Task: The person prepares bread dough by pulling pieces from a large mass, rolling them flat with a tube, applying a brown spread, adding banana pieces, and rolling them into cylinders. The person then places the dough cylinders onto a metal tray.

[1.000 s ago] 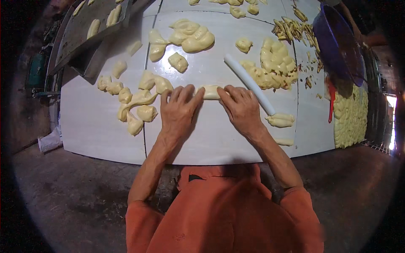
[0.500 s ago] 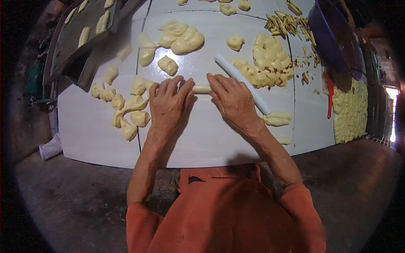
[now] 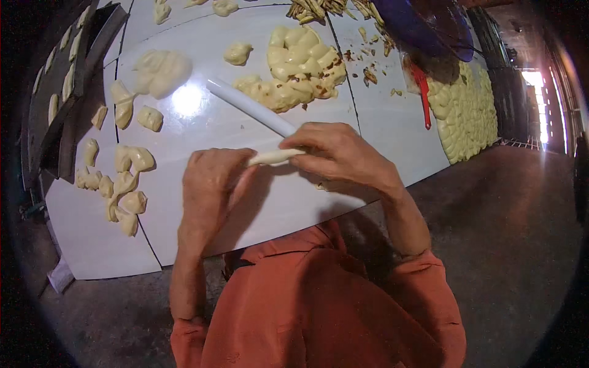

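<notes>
A short, pale dough roll (image 3: 273, 157) is stretched between my two hands, seemingly raised off the white table. My left hand (image 3: 211, 184) pinches its left end, and my right hand (image 3: 343, 156) has fingers and thumb closed round the right end. Just beyond it lies a white rolling pin (image 3: 248, 110), its near end hidden behind my right hand. Under my right wrist, a bit of another dough piece (image 3: 320, 185) shows; my arm covers the rest. Several loose dough lumps (image 3: 126, 184) are to the left of my left hand.
The white table (image 3: 178, 132) bears a large dough mass with brown bits (image 3: 300, 67) past the rolling pin. At the far right are a purple basin (image 3: 423, 24), a red-handled tool (image 3: 423, 95) and a lumpy dough slab (image 3: 463, 113). A dark tray (image 3: 61, 116) with dough rolls stands left.
The view has swung to the right. My hands, flat over the dough roll before, now pinch its ends and hold it up. My right hand has come over the rolling pin's near end.
</notes>
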Available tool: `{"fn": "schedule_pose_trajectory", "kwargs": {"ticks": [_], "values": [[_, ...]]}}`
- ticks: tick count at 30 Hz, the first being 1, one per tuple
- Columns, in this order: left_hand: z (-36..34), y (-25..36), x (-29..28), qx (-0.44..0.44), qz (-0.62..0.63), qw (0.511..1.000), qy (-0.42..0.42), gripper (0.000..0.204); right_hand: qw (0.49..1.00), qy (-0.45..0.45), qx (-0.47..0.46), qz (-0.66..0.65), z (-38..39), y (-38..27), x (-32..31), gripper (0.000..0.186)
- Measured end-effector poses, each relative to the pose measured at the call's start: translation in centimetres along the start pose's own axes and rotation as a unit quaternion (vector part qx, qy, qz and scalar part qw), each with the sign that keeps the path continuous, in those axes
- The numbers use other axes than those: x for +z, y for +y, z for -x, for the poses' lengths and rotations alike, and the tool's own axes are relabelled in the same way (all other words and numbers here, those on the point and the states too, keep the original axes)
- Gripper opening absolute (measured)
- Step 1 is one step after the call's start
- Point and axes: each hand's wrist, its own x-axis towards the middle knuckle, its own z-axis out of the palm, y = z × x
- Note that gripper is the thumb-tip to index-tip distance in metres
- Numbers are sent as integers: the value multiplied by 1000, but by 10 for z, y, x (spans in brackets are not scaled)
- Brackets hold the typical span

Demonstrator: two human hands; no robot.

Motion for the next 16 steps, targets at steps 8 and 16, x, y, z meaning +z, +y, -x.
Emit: {"fn": "schedule_pose_trajectory", "kwargs": {"ticks": [8, 16], "values": [[-13, 71, 89, 7, 84, 995, -49, 25, 992, 13, 121, 32, 101, 46, -33, 30], [8, 75, 118, 56, -45, 990, -120, 43, 978, 40, 82, 187, 134, 63, 0, 38]]}}
